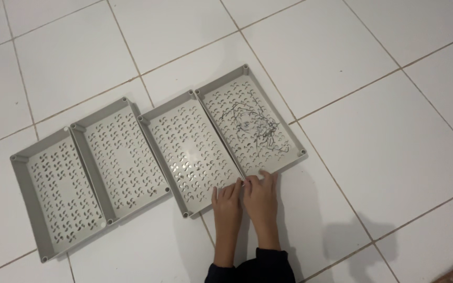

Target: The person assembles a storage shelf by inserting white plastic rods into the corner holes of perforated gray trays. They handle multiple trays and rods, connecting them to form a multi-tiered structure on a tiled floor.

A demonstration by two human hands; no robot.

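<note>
- The left hand (226,198) is laid palm down, fingers together and stretched forward, its fingertips resting on the near rim of the third tray (189,152) counted from the left; nothing is seen gripped by it.
- The right hand (260,191) is laid flat just beside the left, the two touching or nearly so, with its fingers on the near corner of the fourth tray (250,121); whether the rim is pinched cannot be told.
- Both forearms are held close together and parallel, reaching up from the bottom edge of the view, and dark sleeves (252,267) are seen at the wrists' far end.
- The meeting point of the third and fourth trays is where the two hands are placed.
- Four grey plastic trays are counted, all rectangular, shallow and perforated with small curved slots, laid side by side in a slanted row.
- The two right trays are set edge to edge, as are the first tray (58,196) and the second tray (119,157).
- Dark scribbled marks (252,128) are seen on the fourth tray's base only.
- The trays are lying on a white tiled floor (384,131).
</note>
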